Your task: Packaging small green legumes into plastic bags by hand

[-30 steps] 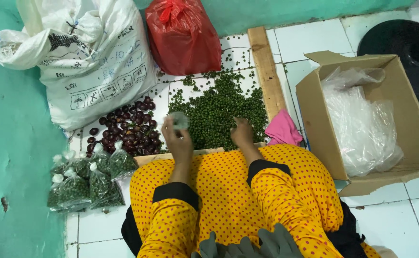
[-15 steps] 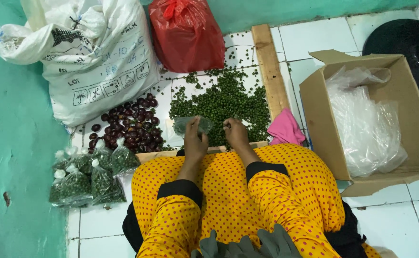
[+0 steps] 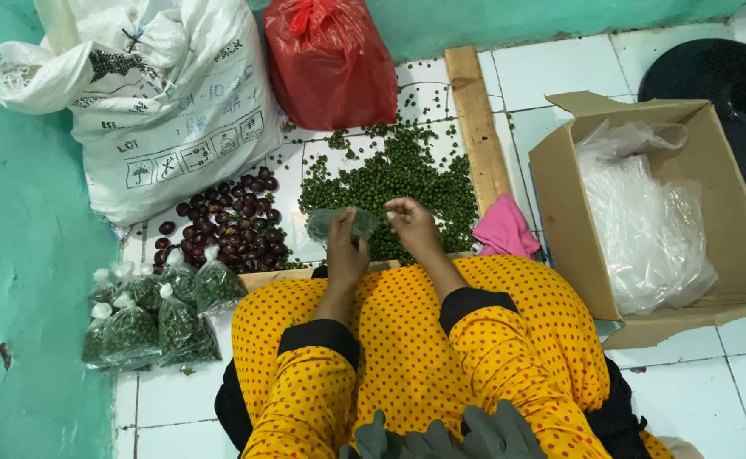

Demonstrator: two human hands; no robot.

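Observation:
My left hand point(image 3: 347, 253) holds a small clear plastic bag point(image 3: 339, 223) with green beans in it, above the near edge of a pile of small green beans point(image 3: 403, 174) on the tiled floor. My right hand point(image 3: 413, 224) is beside the bag's right side, fingers pinched at its mouth. Both arms wear yellow sleeves with red dots. A pile of dark red-brown round fruits point(image 3: 228, 223) lies left of the green pile.
Several tied clear bags of green beans point(image 3: 148, 310) lie at the left. A white sack point(image 3: 152, 102) and red plastic bag point(image 3: 329, 61) stand behind. A wooden plank point(image 3: 477, 119), pink cloth point(image 3: 504, 231) and cardboard box point(image 3: 730, 212) of clear plastic bags are at right.
My hands have come together at the small bag; the left hand has moved right and nearer, and the right hand has left the green pile and gone to the bag's mouth.

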